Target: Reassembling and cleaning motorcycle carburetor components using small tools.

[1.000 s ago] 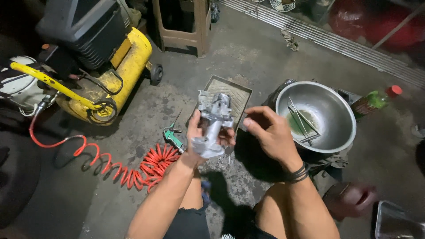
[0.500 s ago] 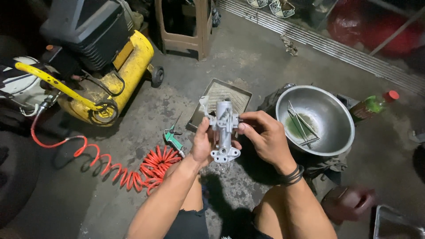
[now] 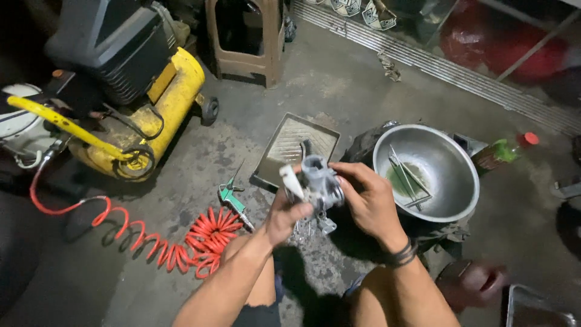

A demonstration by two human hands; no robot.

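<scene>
left hand (image 3: 285, 217) + right hand (image 3: 369, 203): both hold grey metal part (image 3: 318, 184) | its underside hidden by fingers

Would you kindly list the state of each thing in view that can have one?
Metal engine part: lifted off the floor, held in both hands.
Left hand: gripping the part from below.
Right hand: closed on the part's side.
Steel bowl: upright, tools inside.
Red air hose: coiled on the floor.
Flat tray: lying flat.

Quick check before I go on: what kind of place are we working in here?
Probably a small repair workshop, working on the concrete floor: a yellow air compressor with a coiled red hose, and both hands holding a metal engine part.
</scene>
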